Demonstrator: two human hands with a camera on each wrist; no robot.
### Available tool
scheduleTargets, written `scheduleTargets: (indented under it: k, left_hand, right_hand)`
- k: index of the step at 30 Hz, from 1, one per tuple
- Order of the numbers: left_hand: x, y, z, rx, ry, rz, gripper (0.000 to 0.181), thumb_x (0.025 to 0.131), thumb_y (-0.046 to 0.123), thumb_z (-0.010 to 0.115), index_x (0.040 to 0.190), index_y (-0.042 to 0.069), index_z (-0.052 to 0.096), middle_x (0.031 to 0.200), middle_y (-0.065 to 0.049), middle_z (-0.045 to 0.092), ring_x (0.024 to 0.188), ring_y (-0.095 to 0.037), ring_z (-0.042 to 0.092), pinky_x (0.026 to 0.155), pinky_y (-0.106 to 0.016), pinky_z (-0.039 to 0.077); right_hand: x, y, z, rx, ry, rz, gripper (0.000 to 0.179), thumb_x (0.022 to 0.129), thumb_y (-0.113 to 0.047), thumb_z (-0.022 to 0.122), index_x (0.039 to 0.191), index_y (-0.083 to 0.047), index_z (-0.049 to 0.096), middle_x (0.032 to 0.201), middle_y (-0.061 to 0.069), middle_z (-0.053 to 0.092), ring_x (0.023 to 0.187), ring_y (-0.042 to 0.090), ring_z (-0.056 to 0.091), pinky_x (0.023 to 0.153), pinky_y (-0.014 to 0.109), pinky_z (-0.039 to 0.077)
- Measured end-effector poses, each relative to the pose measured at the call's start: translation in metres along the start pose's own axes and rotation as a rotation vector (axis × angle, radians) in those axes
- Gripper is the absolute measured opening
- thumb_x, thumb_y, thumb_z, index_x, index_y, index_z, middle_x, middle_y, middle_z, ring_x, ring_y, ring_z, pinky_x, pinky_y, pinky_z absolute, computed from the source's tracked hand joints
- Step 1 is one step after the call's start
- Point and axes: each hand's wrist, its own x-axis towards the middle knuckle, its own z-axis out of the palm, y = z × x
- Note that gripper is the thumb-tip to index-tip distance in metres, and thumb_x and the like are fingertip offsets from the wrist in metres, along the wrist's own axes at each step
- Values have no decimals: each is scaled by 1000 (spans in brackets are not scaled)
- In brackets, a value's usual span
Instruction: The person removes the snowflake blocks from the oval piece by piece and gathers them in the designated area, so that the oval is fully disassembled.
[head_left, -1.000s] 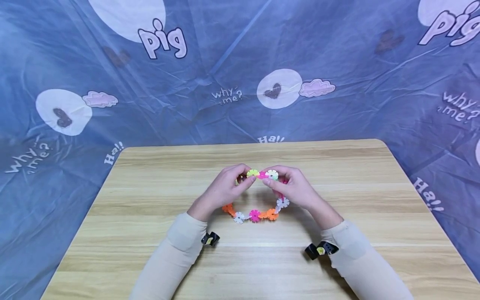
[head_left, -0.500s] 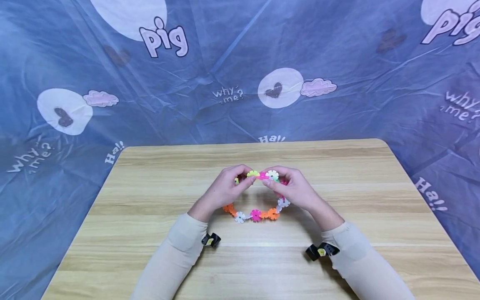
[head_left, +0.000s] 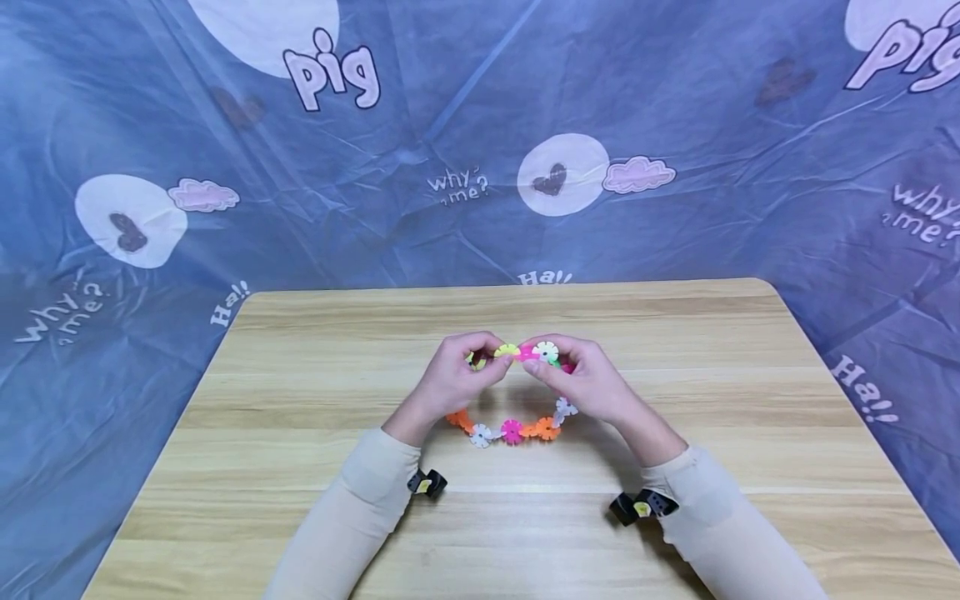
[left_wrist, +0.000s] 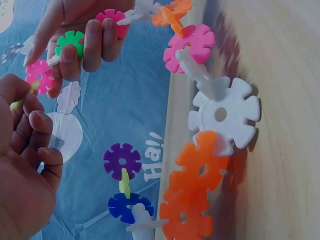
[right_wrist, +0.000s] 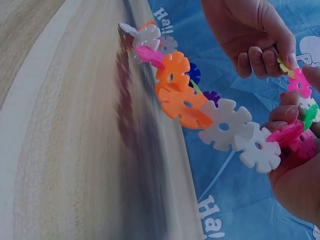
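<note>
A chain of notched plastic snowflake discs hangs in a loop below both hands. My left hand (head_left: 463, 375) pinches a yellow disc (head_left: 507, 351) between thumb and fingers. A pink disc (left_wrist: 39, 76) is joined to it, and my right hand (head_left: 573, 375) pinches that one beside a pale disc (head_left: 545, 352). Curled fingers of the right hand also lie over a green disc (left_wrist: 70, 44). Orange discs (right_wrist: 172, 75) and white discs (right_wrist: 257, 146) form the low part. In the left wrist view, a purple disc (left_wrist: 122, 161) hangs with no disc seen above it.
The chain is over a wooden table (head_left: 495, 533), its low part close to the top. Blue printed cloth (head_left: 360, 200) hangs behind. Black wrist cameras sit on the left cuff (head_left: 427, 483) and right cuff (head_left: 643, 506).
Both hands keep their grip and barely move. The yellow disc tilts slightly, and the hands shift a few pixels down in view.
</note>
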Motion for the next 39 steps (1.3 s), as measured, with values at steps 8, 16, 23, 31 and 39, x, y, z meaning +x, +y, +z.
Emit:
scheduleTargets:
  k: [8,16,23,31,39]
  left_hand:
    - [1,0,2,-24,21,42,6,93,-1,70,89,-4,73,75,-11,66,70,-7,51,66,-23,42]
    - [3,1,5,10,84,58,5,88,0,69,87,0,74,74,-11,68,68,-7,53,63,-20,45]
    - [3,2,4,10,71,41,5,90,1,71,87,2,74,74,-10,67,69,-9,52,64,-21,43]
    - [0,0,-3,73,52,48,5,94,3,70,90,4,74,76,-7,65,71,-9,49,64,-22,40]
    - [-3,-1,-8,104,49,43,6,99,5,70,95,4,74,76,-5,62,71,-11,50,63,-26,42]
  right_hand:
    - [0,-3,1,-19,8,-35,25,102,-10,72,126,-3,75,89,1,69,61,8,48,53,22,41]
    - [0,-3,2,-23,20,-80,24,102,-10,72,125,-5,76,92,3,71,60,9,46,53,23,40]
    - [0,-3,0,-21,35,-78,23,101,-8,73,124,-4,76,99,2,74,61,7,47,54,23,41]
    - [-1,-5,-3,-33,35,-29,24,102,-12,73,125,-6,77,98,6,73,62,9,48,54,22,41]
    - [-2,-4,-3,-51,38,-18,25,102,-13,73,126,-7,76,95,7,71,62,9,47,53,22,40]
